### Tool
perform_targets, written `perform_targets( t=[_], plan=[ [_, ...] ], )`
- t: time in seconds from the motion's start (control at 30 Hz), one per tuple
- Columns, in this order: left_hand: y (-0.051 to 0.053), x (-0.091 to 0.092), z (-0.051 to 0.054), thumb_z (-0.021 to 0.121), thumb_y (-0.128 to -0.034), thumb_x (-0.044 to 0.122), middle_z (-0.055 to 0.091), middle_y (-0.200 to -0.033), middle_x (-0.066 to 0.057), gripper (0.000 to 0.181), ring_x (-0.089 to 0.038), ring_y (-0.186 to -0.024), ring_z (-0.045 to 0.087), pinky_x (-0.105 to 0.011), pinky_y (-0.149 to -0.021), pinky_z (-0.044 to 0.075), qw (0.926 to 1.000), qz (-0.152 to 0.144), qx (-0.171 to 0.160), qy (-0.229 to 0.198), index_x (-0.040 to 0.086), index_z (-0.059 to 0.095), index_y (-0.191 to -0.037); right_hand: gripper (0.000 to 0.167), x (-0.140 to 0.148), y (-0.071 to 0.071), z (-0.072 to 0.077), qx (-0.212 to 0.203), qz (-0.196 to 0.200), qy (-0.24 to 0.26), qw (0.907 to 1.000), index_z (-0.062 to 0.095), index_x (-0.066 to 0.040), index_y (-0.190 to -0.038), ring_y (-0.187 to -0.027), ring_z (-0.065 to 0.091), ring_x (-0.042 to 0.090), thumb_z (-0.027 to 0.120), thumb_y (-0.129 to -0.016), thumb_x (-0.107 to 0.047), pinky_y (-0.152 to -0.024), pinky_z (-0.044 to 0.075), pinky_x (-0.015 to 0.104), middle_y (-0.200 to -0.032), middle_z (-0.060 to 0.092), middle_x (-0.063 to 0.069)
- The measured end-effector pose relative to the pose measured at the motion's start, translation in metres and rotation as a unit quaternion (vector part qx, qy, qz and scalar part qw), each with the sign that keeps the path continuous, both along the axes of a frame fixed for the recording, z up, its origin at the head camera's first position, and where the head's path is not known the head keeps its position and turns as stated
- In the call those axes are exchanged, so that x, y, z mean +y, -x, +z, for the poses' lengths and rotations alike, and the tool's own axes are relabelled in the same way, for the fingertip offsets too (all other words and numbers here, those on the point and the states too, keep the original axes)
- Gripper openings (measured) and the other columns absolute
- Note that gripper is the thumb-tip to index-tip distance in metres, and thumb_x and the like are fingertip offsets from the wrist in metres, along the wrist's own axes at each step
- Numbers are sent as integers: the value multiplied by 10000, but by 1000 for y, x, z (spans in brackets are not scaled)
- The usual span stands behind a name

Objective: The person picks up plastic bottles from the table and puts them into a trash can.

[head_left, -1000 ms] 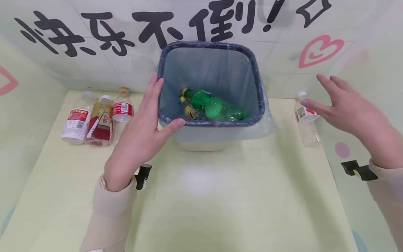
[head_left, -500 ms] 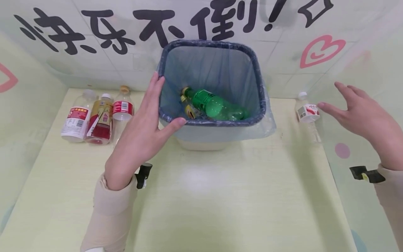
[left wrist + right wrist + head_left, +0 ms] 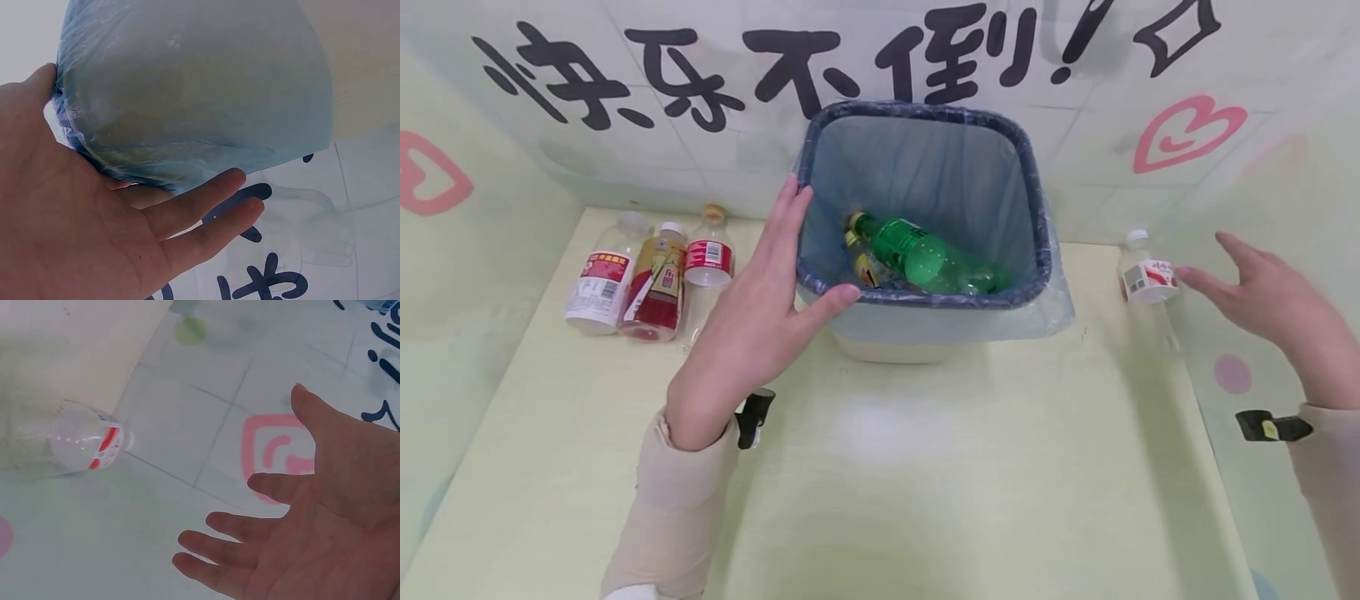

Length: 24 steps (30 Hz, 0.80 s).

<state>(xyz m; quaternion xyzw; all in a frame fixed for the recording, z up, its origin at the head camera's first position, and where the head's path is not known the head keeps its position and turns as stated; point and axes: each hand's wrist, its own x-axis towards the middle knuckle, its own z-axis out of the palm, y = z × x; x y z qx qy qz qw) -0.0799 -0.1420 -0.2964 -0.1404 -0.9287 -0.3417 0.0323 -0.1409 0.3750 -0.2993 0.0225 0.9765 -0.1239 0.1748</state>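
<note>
A bin (image 3: 925,302) lined with a translucent blue bag stands near the wall. My left hand (image 3: 752,321) rests against its left side, fingers straight; in the left wrist view the bag (image 3: 187,94) lies beside the thumb and fingers. Inside the bin are a green plastic bottle (image 3: 917,252) and a smaller yellow-capped bottle (image 3: 868,267). To the right, my right hand (image 3: 1285,304) hovers with spread fingers and holds nothing. Just left of its thumb is a clear bottle with a red-and-white label (image 3: 1152,282), which the right wrist view also shows apart from the hand.
Left of the bin are a white-bottomed bottle (image 3: 598,287), a bottle with red liquid (image 3: 655,292) and an orange-capped bottle (image 3: 708,260), partly behind my left hand. Walls with black characters (image 3: 801,71) close off the pale table (image 3: 955,475) at the back and sides.
My right hand has moved right and nearer to me, away from over the clear bottle. The left hand stays at the bin's side. The whole view has shifted slightly.
</note>
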Motion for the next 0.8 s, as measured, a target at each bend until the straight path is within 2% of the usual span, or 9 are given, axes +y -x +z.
perform_targets(
  t=[0.13,0.23,0.3,0.37,0.6,0.8],
  plan=[
    [-1,0,0,582,-930,589,-100,-1628,211,934,-190,-1505,168,-467,-737,574,10000,2,-20,-38,325,-11,-1601,940,5,2,-8,-150,-78,-10,9999,-92,-11,-1557,-1343,117,645,347,-1000,-628,-992,152,770,-1498,93,447],
    [-1,-1,1,571,-927,606,-97,-1628,213,931,-174,-1508,148,-561,-891,522,10000,0,-29,-64,326,-8,-1601,949,6,3,-12,-213,-123,14,9997,-96,-21,-1559,-1355,86,641,343,-993,-644,-989,144,777,-1513,56,435],
    [-1,-1,1,583,-930,588,-96,-1627,215,931,-165,-1509,138,-580,-936,493,10000,-3,-40,-80,327,-7,-1601,953,5,3,-13,-242,-151,9,9996,-99,-22,-1558,-1353,85,644,341,-990,-649,-986,143,782,-1512,53,437],
    [-1,0,0,597,-933,566,-97,-1626,217,930,-165,-1510,137,-590,-956,477,9999,-2,-51,-90,329,-7,-1600,955,6,3,-14,-284,-151,61,9995,-103,-24,-1558,-1358,78,640,341,-990,-650,-988,141,781,-1515,50,434],
    [-1,0,0,595,-935,563,-96,-1628,213,922,-188,-1507,163,-526,-811,557,10000,-17,-47,-63,335,-2,-1600,964,7,2,-24,-421,-164,149,9989,-104,-19,-1557,-1354,96,639,342,-986,-655,-993,147,777,-1513,82,432],
    [0,1,0,583,-930,587,-95,-1626,218,922,-171,-1507,151,-578,-906,511,10000,-28,-73,-59,334,3,-1600,992,9,4,-37,-701,-158,263,9971,-145,-42,-1550,-1360,62,642,346,-971,-681,-996,132,786,-1524,46,424]
  ],
)
